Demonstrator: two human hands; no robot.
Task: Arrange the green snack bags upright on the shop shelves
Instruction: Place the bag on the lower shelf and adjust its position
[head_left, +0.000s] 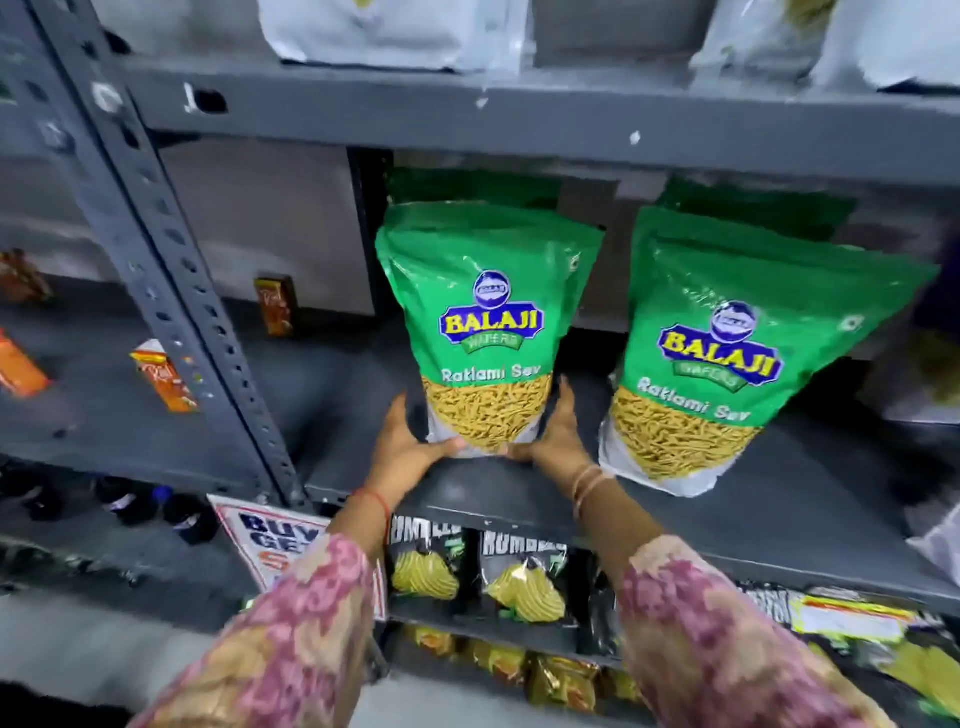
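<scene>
Green snack bag (485, 322) stands upright on grey shelf (519, 499), middle level, head view only. My left hand (402, 452) and right hand (553, 441) cup bag's lower corners, fingers half curled, thumbs meeting at front of base. Second green bag (727, 353) stands to right, well apart, leaning slightly left. More green tops visible behind both, count unclear. I judge two front bags placed, first one needs only release. Shelf space at left unfilled; remaining stock not visible.
</scene>
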